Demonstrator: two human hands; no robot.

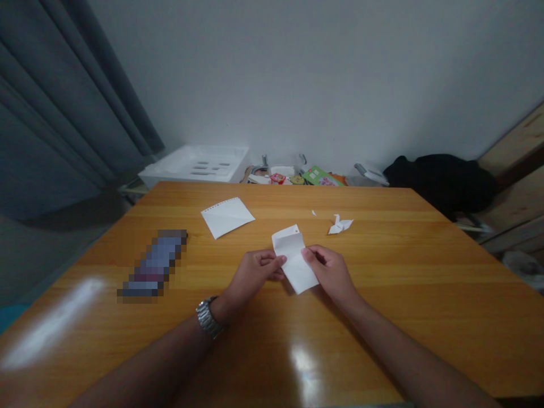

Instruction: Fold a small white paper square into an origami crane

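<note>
A creased white sheet of paper [298, 265] is held up over the middle of the table, its far end folded or bent over. My left hand [258, 271] pinches its left edge between thumb and fingers. On the right edge, my right hand [330, 267] grips it the same way, thumb on top. Beyond my right hand stands a small folded paper crane [340, 225], with a tiny paper scrap [313, 213] to its left. Another white sheet [228, 217], with a row of punched holes along its far edge, lies flat farther back on the left.
A blurred-out, phone-like dark object [155, 263] lies on the left of the wooden table [382, 340]. Past the far edge are a white plastic tray [199, 161], a green packet [321, 177], other small items and a black cloth-like heap [442, 184]. A grey curtain [63, 102] hangs at left.
</note>
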